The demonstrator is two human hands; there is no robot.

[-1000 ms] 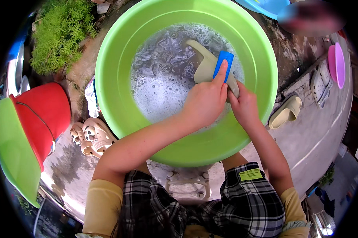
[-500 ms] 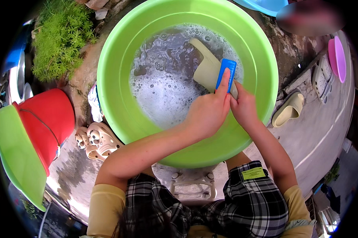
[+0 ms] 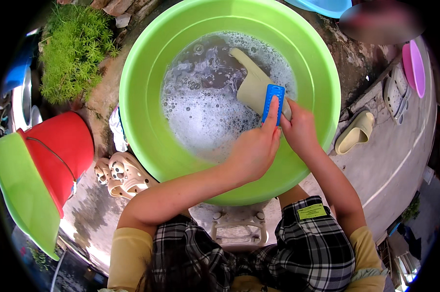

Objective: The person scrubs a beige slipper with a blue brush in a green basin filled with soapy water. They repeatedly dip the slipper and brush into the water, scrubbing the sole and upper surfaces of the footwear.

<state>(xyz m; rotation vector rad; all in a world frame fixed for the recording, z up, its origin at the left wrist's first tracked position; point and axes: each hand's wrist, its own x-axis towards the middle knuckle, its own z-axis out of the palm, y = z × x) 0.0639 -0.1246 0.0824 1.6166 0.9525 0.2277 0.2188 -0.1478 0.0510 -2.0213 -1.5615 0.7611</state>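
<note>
Wrapped round a blue scrub brush (image 3: 273, 103), my left hand (image 3: 255, 152) has its index finger stretched along the brush's back. The brush lies against the beige slide slipper (image 3: 253, 86), whose heel end my right hand (image 3: 301, 127) grips. The slipper is tilted over the large green basin (image 3: 141, 121), its far end at the foamy grey water (image 3: 205, 117). The brush's bristles are hidden from sight.
A matching slipper (image 3: 355, 132) lies on the concrete at the right, near a grey clog (image 3: 396, 95) and a pink basin (image 3: 414, 68). Left of the basin are beige clogs (image 3: 132, 173), a red bucket (image 3: 64, 151) and a green tub (image 3: 22, 190). Plants (image 3: 78, 53) grow beyond.
My left hand has drawn the brush a little nearer to me along the slipper. My right hand keeps its grip on the slipper, almost unmoved. The foam has shifted.
</note>
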